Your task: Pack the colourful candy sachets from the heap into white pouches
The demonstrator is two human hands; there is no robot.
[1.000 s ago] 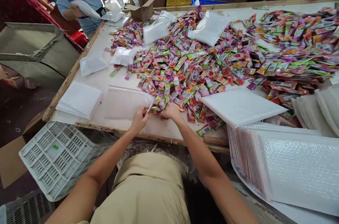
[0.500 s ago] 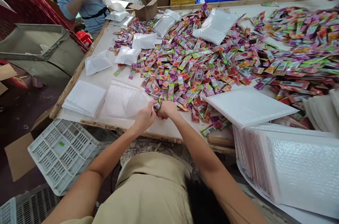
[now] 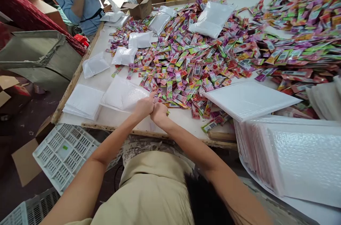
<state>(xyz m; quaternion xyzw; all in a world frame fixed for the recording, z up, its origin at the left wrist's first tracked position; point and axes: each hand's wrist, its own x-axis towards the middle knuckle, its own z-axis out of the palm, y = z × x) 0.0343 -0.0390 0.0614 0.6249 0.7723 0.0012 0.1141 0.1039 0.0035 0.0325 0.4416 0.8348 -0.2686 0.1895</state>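
Note:
My left hand [image 3: 145,107] is closed at the right end of a white bubble mailer [image 3: 124,93] lying flat on the table; what its fingers hold is hidden. Pressed against it, my right hand [image 3: 159,112] is closed too, with a small green tip of a sachet showing at its right side. Just beyond both hands spreads a large heap of colourful snack sachets [image 3: 183,65]. A stack of flat white mailers [image 3: 84,100] lies left of the bubble mailer.
Several filled white packets [image 3: 124,55] lie on and beside the heap. Upright bubble mailers [image 3: 306,161] stand at right, below a flat white mailer [image 3: 252,99]. White plastic crates [image 3: 65,154] sit below the table's wooden edge. A co-worker [image 3: 77,1] handles paper labels near an open carton [image 3: 141,5].
My hands have come together and turned into closed fists, hiding the sachet seen between them before. The mailer's right end looks raised. The co-worker has lifted the labels; the view has shifted slightly.

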